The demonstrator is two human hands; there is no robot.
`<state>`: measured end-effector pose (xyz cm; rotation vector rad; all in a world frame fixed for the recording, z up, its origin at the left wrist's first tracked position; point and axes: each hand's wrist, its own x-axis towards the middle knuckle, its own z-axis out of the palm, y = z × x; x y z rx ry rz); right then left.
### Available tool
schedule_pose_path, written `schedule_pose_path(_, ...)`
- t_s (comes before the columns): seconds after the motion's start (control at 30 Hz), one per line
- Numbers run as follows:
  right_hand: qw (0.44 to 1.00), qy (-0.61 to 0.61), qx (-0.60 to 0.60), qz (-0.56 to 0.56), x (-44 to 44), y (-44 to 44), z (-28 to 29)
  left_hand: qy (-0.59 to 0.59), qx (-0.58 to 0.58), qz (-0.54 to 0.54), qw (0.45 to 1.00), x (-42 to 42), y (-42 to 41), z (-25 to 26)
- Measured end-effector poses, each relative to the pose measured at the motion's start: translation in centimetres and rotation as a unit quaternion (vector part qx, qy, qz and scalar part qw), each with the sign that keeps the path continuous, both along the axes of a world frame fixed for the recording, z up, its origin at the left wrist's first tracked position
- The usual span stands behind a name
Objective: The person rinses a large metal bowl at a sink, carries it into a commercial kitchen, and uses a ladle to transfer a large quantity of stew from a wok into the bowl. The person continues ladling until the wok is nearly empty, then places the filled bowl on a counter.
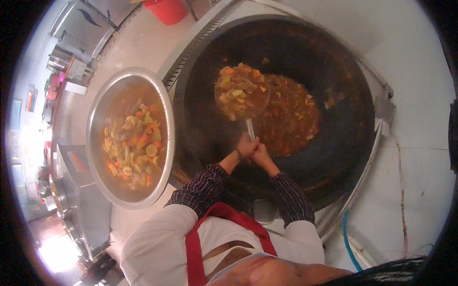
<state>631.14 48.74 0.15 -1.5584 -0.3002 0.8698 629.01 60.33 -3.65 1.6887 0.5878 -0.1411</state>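
Both my left hand (pixel 247 146) and my right hand (pixel 260 153) are closed around the metal handle (pixel 250 129) of a large ladle. Its round bowl (pixel 242 92) is heaped with stew of carrot pieces, pale chunks and brown broth. The ladle hangs over a wide dark wok (pixel 332 150), left of the stew (pixel 290 114) pooled in the wok's bottom. To the left of the wok stands a big metal basin (pixel 93 136) holding more of the stew (pixel 134 146), with orange carrot and yellow-green pieces in broth.
A slotted metal edge (pixel 200 35) runs along the wok's left side. At the top, a red bucket (pixel 166 10) stands on the floor. Steel kitchen equipment (pixel 86 203) is at lower left. A blue hose (pixel 347 239) lies at lower right, beside the white tiled wall (pixel 422 186).
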Motion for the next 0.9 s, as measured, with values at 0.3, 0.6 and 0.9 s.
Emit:
schedule_pose_path(0.3, 0.998, 0.032, -0.05, -0.006, -3.9, -3.2, 22.4, -0.115, -0.3, -0.104, 0.941, -4.8, -1.8, 22.7)
schedule_pose_path(0.6, 0.997, 0.012, -0.077, 0.005, -12.5, 1.7, 38.8, -0.32, -0.382, -0.141, 0.855, -13.5, 3.1, 35.3)
schedule_pose_path(0.9, 0.991, 0.056, -0.006, 0.125, -19.0, 9.9, 43.6, -0.409, -0.267, -0.053, 0.871, -23.3, 10.5, 39.8)
